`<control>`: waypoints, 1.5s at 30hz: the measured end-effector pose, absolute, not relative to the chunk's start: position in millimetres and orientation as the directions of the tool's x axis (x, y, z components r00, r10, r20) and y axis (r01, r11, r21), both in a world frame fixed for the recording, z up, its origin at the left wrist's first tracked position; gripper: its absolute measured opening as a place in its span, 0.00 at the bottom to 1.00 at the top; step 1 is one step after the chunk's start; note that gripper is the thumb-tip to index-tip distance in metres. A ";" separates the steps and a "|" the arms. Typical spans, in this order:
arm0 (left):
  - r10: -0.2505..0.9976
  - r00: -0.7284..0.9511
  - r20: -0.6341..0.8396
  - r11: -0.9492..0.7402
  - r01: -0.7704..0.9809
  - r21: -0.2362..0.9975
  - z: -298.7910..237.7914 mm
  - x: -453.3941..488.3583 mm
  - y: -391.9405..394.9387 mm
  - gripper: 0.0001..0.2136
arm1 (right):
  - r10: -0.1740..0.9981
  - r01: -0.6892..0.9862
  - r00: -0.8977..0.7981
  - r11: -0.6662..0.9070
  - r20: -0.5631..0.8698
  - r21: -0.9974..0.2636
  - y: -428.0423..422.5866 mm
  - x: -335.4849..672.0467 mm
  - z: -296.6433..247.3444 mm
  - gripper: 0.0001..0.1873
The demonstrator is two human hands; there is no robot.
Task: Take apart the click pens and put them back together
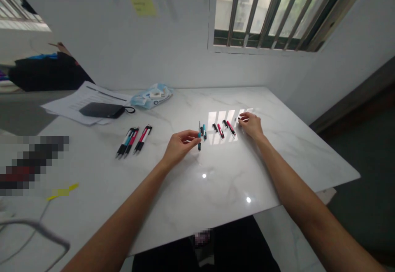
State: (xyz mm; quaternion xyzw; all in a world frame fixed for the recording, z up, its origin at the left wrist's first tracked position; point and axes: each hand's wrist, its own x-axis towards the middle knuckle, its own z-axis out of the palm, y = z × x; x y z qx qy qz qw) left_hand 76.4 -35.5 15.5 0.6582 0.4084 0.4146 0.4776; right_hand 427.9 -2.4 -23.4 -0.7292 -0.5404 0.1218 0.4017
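A teal pen (199, 136) is pinched upright in the fingertips of the left hand (180, 146), above the counter (228, 189), which has a white marble look. A second teal pen (204, 132) is laid just beside it, with a short dark piece (201, 130) between the two. The hands are well apart. The fingertips of the right hand (251, 126) are drawn together at a small dark object (239, 119), but whether it is gripped cannot be told.

Between the hands, two red pens (219, 131) (231, 127) are laid at a slant across a patch of window glare, and a short black piece (214, 127) (225, 123) is seen beside each.

Farther left, a group of three pens (132, 141) is set close together, with black, red and teal barrels and tips toward the person. Beyond them, a black pouch (101, 110) is laid on a stack of papers (70, 106), and a crumpled plastic packet (152, 96) is placed near the far edge. A yellow strip (61, 191) is seen at the left, near a pixelated patch whose contents cannot be made out. Above the counter, a yellow note (142, 0) is stuck to the wall, beside a window with metal bars (262, 12).
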 end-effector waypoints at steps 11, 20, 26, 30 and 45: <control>0.939 0.311 0.147 -0.192 0.121 0.974 10.0 78.0 -36.9 0.15 | 0.898 0.710 0.338 -0.046 0.282 -0.703 0.7 424.6 -28.4 0.13; 0.939 0.295 0.175 -0.193 0.033 0.981 8.1 80.5 -40.6 0.18 | 0.953 0.262 -0.067 0.302 0.295 -0.917 -43.1 305.3 11.6 0.19; 0.929 0.309 0.204 -0.240 0.083 0.967 10.8 78.9 -41.5 0.18 | 0.961 0.137 -0.099 0.268 0.256 -0.953 -51.1 267.8 23.0 0.19; 0.921 0.342 0.186 -0.257 0.175 0.951 9.5 79.4 -40.9 0.12 | 0.966 -0.021 0.065 0.253 0.251 -0.967 -42.8 274.0 33.2 0.17; 0.968 0.168 0.189 -0.194 0.011 0.981 35.4 72.3 -43.0 0.18 | 0.963 0.272 -0.156 0.257 0.221 -0.928 -60.8 250.3 10.5 0.19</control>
